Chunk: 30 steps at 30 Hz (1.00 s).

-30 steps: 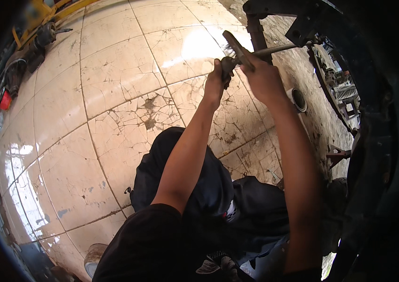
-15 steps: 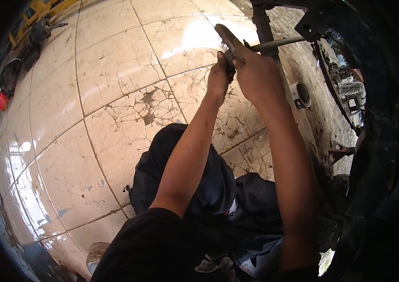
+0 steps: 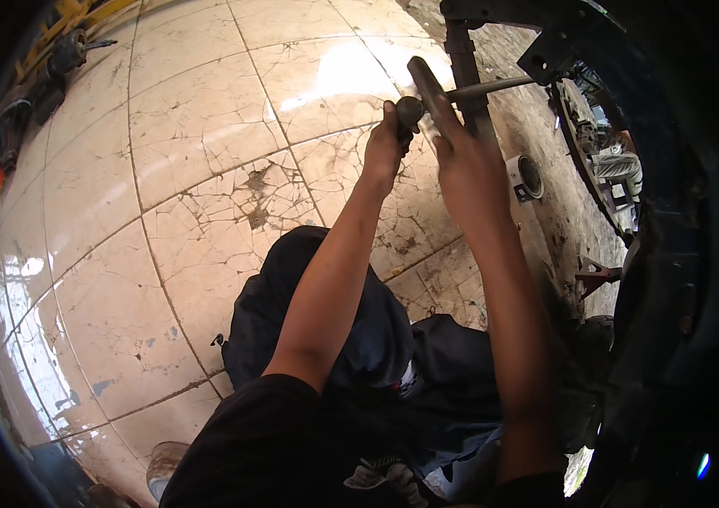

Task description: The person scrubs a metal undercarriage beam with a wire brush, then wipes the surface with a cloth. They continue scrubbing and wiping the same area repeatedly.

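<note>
A dark round-headed rod end (image 3: pixel 410 112) is gripped by my left hand (image 3: pixel 385 154), with the thumb up along its side. Its head stands out above my fingers. A metal rod (image 3: pixel 499 87) runs from there rightward to the dark metal structure. My right hand (image 3: pixel 471 165) is closed around a long, dark, blunt-tipped tool (image 3: pixel 427 83), which lies across the rod just right of the round head. The tool's lower part is hidden in my fingers, so its exact kind cannot be made out.
A dark upright bar (image 3: pixel 464 68) stands behind the rod. Dark vehicle framework (image 3: pixel 673 279) fills the right side. A white cylinder (image 3: pixel 525 178) and a reddish stand (image 3: pixel 598 276) are beyond my right arm. Dark parts (image 3: pixel 38 97) lie far left on cracked tiles (image 3: pixel 199 212).
The tool has swung to the right and more upright, along with my right hand. The round head, mostly covered before, now shows between my hands. The whole view has shifted slightly.
</note>
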Motion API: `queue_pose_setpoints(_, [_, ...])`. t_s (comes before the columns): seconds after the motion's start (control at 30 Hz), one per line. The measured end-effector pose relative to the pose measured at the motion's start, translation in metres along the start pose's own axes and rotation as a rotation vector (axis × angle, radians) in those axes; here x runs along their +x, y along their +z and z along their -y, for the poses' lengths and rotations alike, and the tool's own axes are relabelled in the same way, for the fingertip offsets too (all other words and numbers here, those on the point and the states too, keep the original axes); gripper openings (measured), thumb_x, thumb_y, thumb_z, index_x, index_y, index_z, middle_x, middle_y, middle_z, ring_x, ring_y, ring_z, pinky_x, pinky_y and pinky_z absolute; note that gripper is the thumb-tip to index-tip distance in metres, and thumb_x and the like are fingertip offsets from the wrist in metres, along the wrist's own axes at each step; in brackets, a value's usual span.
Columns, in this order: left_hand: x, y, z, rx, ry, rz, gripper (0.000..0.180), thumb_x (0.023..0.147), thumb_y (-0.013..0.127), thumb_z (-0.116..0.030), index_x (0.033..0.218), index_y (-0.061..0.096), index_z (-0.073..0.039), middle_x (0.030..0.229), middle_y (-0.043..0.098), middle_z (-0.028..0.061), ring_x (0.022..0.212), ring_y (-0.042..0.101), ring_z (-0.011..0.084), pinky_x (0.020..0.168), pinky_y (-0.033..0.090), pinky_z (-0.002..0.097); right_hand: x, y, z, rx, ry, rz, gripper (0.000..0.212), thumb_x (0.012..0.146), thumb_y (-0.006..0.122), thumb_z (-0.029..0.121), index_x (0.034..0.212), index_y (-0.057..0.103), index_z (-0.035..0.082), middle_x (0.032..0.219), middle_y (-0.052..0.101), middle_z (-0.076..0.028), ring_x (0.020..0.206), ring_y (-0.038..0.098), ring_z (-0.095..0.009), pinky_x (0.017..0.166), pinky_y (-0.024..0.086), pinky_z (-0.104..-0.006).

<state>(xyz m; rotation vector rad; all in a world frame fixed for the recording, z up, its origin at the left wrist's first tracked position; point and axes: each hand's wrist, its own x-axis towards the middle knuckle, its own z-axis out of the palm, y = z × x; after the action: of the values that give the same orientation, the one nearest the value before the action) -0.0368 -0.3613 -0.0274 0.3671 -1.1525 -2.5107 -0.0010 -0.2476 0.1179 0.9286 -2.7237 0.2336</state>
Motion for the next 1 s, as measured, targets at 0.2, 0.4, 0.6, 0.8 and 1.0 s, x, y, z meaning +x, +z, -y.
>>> queue_pose_setpoints(0.2, [0.004,0.002,0.003,0.012,0.013,0.019,0.072,0.111,0.03,-0.067,0.09,0.063,-0.007,0.069,0.045,-0.003,0.064,0.037,0.0117,0.062,0.035,0.0299,0.06,0.016,-0.005,0.033,-0.041,0.017,0.046,0.105,0.063,0.024,0.15,0.059,0.018,0.084,0.071,-0.028,0.084,0.071,-0.045,0.075,0.056,-0.0529])
queue_pose_setpoints(0.4, [0.003,0.002,-0.002,-0.008,-0.032,0.02,0.069,0.112,0.029,-0.066,0.106,0.066,-0.009,0.078,0.052,-0.0025,0.07,0.041,0.0126,0.068,0.038,0.0316,-0.017,-0.014,0.006,-0.048,-0.036,0.146,0.048,0.107,0.059,0.025,0.155,0.053,0.024,0.096,0.07,-0.024,0.089,0.073,-0.046,0.078,0.058,-0.0525])
queue_pose_setpoints(0.6, [0.011,-0.004,0.007,-0.064,0.001,-0.013,0.07,0.113,0.03,-0.063,0.092,0.067,-0.007,0.067,0.046,-0.0035,0.061,0.039,0.0108,0.059,0.036,0.0312,-0.016,-0.007,0.022,0.088,0.069,0.05,0.052,0.105,0.064,0.021,0.156,0.054,0.023,0.094,0.071,-0.025,0.089,0.072,-0.044,0.079,0.055,-0.0517])
queue_pose_setpoints(0.8, [0.002,-0.003,-0.001,0.009,0.033,-0.009,0.071,0.113,0.03,-0.063,0.089,0.066,-0.007,0.067,0.045,-0.0034,0.061,0.037,0.0107,0.059,0.034,0.0306,-0.027,-0.03,0.014,0.138,0.089,0.062,0.051,0.103,0.066,0.014,0.153,0.057,0.02,0.107,0.072,-0.029,0.097,0.072,-0.045,0.084,0.055,-0.0527])
queue_pose_setpoints(1.0, [0.003,0.001,0.0,0.013,-0.012,-0.001,0.071,0.113,0.027,-0.064,0.091,0.065,-0.008,0.07,0.044,-0.0035,0.064,0.036,0.011,0.062,0.034,0.0312,0.025,-0.015,0.013,0.078,0.005,0.089,0.051,0.103,0.066,0.017,0.153,0.057,0.02,0.101,0.072,-0.028,0.093,0.071,-0.046,0.083,0.055,-0.0538])
